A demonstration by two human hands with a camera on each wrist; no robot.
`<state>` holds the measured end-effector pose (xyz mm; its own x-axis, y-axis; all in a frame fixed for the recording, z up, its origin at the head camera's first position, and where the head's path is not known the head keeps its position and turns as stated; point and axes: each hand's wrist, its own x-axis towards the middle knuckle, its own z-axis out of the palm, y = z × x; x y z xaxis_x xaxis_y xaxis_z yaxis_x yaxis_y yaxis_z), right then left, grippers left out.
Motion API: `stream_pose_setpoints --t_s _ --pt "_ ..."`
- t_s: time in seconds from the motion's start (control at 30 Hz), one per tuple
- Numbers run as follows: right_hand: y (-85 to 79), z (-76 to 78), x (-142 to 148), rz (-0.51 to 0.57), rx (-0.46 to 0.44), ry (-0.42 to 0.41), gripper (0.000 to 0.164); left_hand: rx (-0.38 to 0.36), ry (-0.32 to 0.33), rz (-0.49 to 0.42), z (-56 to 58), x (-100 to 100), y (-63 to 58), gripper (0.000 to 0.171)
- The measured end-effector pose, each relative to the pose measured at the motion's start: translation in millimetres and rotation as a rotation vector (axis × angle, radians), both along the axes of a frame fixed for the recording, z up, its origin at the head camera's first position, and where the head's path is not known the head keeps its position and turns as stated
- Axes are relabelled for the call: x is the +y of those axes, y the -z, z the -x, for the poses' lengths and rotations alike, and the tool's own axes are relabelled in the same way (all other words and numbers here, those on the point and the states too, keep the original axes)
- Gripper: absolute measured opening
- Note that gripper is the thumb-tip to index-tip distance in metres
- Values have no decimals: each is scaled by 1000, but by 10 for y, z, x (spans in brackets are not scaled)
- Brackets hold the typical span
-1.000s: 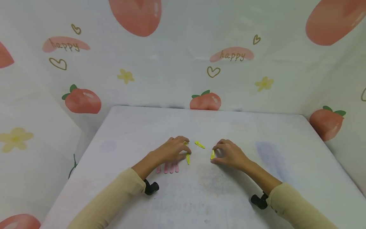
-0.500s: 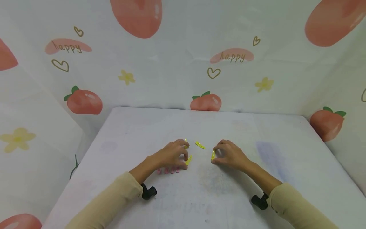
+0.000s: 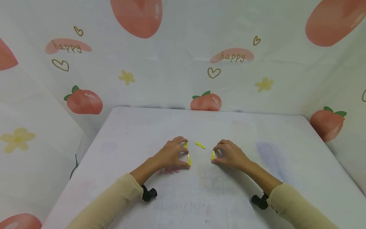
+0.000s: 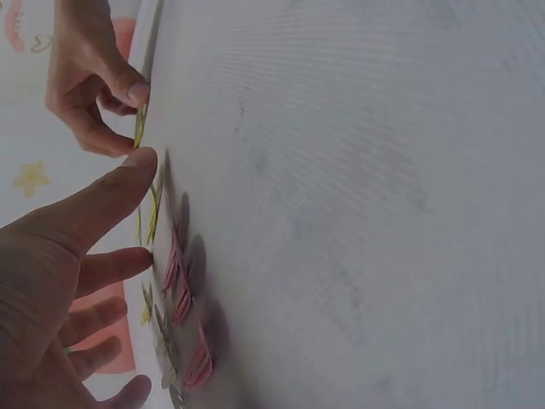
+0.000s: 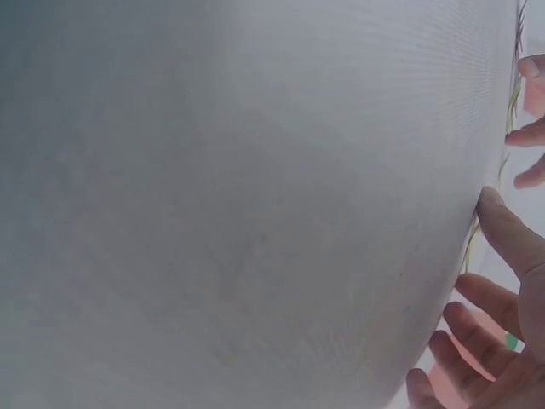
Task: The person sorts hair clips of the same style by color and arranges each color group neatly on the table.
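Note:
My left hand [image 3: 171, 153] spans a yellow snap hair clip [image 3: 189, 160], thumb at its near end and index finger at its far end. Farther out, another yellow clip [image 3: 186, 145] shows partly beside the same hand's other fingertips. On the right, my right hand [image 3: 230, 154] pinches a yellow hair clip [image 3: 213, 155] end to end between thumb and index finger. Between the hands, slightly farther away, a yellow clip [image 3: 200, 145] lies slanted on the table. In the left wrist view the left thumb and index finger stand apart, either side of a yellow clip [image 4: 155, 209].
Several pink hair clips [image 3: 172, 170] lie in a row beneath the left hand, partly hidden by it. The white table [image 3: 228, 203] ends at the back against a patterned curtain [image 3: 171, 63]. Each wrist wears a small black camera [image 3: 149, 193].
The left hand has drawn back slightly and spread its thumb to the clip's near end; that clip tilted, then straightened. The right hand has kept its place.

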<state>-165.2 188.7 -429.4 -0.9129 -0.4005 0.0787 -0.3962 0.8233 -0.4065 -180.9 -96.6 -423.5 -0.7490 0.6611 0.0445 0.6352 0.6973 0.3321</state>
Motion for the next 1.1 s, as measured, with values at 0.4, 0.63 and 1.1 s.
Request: stream_pose_setpoints --t_s 0.4,0.63,1.1 --pt "16 3 -14 10 -1 -5 40 23 -46 -22 -51 2 37 46" --pt "-2 -14 9 17 12 -14 41 -24 -130 -49 -186 -68 21 47" --pt "-119 -72 -199 -122 12 -56 45 -25 -142 -85 -307 -119 60 48"
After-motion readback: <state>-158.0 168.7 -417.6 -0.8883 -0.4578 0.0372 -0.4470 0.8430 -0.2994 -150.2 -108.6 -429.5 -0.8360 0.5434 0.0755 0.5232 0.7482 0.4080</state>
